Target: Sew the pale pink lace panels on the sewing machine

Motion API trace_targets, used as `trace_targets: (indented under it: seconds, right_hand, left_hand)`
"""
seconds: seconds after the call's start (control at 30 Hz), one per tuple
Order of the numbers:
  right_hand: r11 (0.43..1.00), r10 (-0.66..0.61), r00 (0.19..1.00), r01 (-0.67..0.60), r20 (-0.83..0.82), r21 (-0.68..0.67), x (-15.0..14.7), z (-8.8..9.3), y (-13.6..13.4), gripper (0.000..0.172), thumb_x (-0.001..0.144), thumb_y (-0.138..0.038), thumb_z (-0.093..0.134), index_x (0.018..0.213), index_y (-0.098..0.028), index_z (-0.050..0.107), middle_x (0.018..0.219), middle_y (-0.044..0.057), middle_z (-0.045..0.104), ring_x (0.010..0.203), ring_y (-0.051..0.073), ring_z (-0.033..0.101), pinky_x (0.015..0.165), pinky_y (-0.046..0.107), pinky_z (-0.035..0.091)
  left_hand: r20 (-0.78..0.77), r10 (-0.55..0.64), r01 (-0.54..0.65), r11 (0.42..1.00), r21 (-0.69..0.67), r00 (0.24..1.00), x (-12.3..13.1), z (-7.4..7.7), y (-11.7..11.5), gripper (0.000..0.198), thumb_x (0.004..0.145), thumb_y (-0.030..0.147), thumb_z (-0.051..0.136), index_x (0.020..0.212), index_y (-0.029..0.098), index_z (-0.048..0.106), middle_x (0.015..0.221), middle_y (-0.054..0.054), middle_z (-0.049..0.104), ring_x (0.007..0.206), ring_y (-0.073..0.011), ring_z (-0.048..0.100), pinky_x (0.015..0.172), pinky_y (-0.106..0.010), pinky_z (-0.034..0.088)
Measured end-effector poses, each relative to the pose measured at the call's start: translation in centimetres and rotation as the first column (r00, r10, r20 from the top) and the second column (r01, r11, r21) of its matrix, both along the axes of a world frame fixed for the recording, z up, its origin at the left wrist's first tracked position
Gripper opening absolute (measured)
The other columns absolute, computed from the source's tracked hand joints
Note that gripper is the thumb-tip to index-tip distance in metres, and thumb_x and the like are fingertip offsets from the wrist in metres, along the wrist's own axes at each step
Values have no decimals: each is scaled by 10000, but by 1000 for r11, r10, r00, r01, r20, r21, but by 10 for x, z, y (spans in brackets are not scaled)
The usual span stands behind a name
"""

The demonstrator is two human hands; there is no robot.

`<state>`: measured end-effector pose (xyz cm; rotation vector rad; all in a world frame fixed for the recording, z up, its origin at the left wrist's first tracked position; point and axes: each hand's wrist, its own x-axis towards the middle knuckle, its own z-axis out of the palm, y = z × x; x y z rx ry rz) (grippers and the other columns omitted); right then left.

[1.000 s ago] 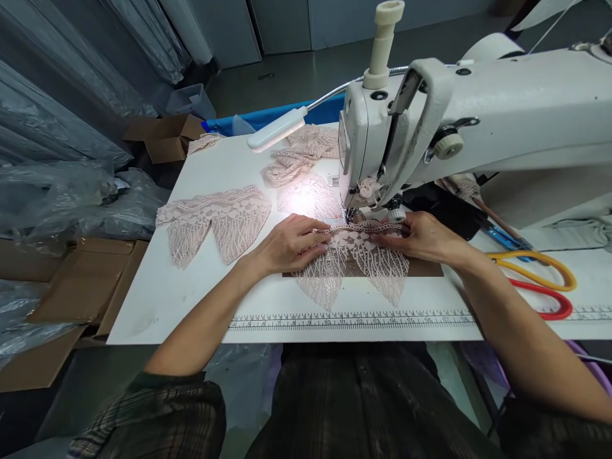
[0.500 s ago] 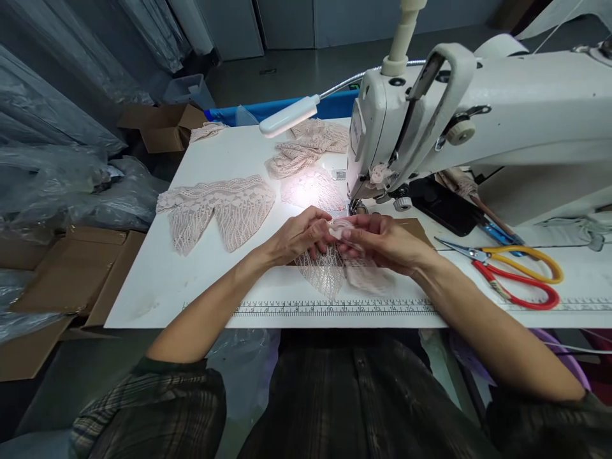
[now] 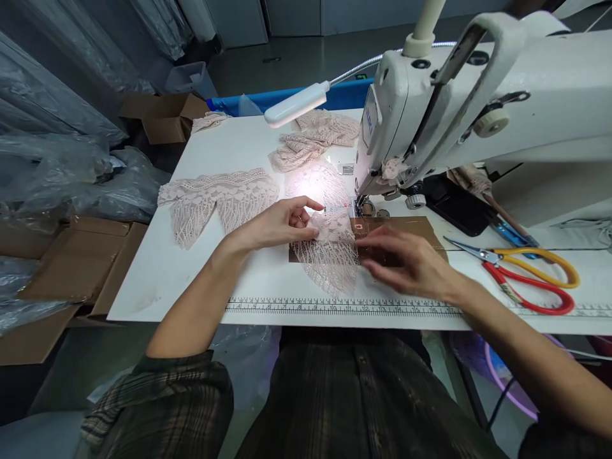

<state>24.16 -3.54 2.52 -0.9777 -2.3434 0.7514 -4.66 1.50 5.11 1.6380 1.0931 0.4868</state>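
A pale pink lace piece (image 3: 329, 255) with a scalloped, fringe-like lower edge lies in front of the sewing machine's presser foot (image 3: 359, 205). At its left edge, my left hand (image 3: 282, 223) has its thumb and curled fingers closed on the lace, the index finger reaching out above. My right hand (image 3: 406, 261), slightly blurred, is just right of the lace with its fingers apart and nothing between them. Under the lace and beside my right hand is a brown plate (image 3: 415, 231). More pink lace (image 3: 315, 182) lies behind, lit by the lamp.
The white sewing machine (image 3: 396, 121) and its lamp (image 3: 296, 105) rise over the table. Scissors (image 3: 507, 258) and a black phone (image 3: 454, 204) lie at right. Another lace piece (image 3: 239, 194) is at left, bunched lace (image 3: 310, 143) behind. A printed ruler (image 3: 344, 308) runs along the front edge.
My hands have moved apart, the right one letting go of the lace and shifting right. The lace, bunched between my fingers before, now lies spread flat. The view has shifted slightly.
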Motion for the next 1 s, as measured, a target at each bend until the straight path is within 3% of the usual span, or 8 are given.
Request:
trace_targets:
  seconds: [0.07,0.17,0.23,0.4,0.47,0.57,0.73,1.0]
  right_hand:
    - [994,63,997,-66,36,90,-9,-5,-15,378,935,-445,617,1172,-153,659,1094,131,676,932,214,657,793,375,555]
    - [973,4,989,-39,149,229,-21,-13,-28,277,1001,-347,489,936,-141,662,934,128,659,780,198,604,705,374,506]
    - [979,-20,994,-3,112,202,-26,-15,-32,272,1015,-299,449,884,-150,636,879,106,643,724,167,566,666,333,474]
    - [999,24,994,-27,-111,-26,-27,-5,-26,240,1015,-350,489,938,-163,619,876,63,632,741,125,576,653,261,471]
    - [999,33,999,-33,-2,-6,-23,-3,-18,268,1010,-379,491,962,-160,638,891,69,641,753,142,584,670,283,477]
    - [991,-89,982,71,165,111,-17,-6,-4,307,1006,-381,467,1080,-154,661,1010,107,655,768,173,596,678,327,494]
    - [946,-174,943,80,283,313,-10,-17,13,369,999,-306,426,1252,-166,656,1153,162,612,1039,276,594,920,451,521]
    - [990,-61,975,32,212,136,2,-17,41,449,1018,-395,391,1342,-224,650,1062,108,614,886,194,603,811,351,534]
  left_hand:
    - [-35,-4,5,999,41,999,5,-3,-1,458,781,394,806,1170,172,707,713,18,555,601,-88,496,531,-215,385]
    - [-82,67,-55,989,135,994,16,-12,-4,310,815,434,771,952,156,766,644,11,536,558,-82,455,484,-211,327]
    - [-58,116,-105,979,173,992,21,-17,-5,265,837,415,747,891,156,768,594,20,515,531,-79,439,474,-212,317]
    - [39,179,-183,971,155,983,20,-23,-2,284,811,386,774,990,166,773,605,34,531,532,-76,483,520,-224,414]
    - [42,192,-196,969,152,980,18,-27,0,311,794,379,790,1023,169,773,635,27,560,545,-77,514,540,-233,441]
    - [26,182,-183,967,178,983,16,-33,3,371,777,362,810,1087,165,760,670,20,583,564,-77,521,544,-238,435]
    - [-27,201,-193,966,172,979,15,-33,1,443,823,395,780,1190,159,698,681,28,600,550,-80,541,563,-243,458]
    - [-83,195,-178,968,174,977,13,-22,-3,514,775,371,826,1214,144,683,710,24,605,590,-83,542,552,-237,423]
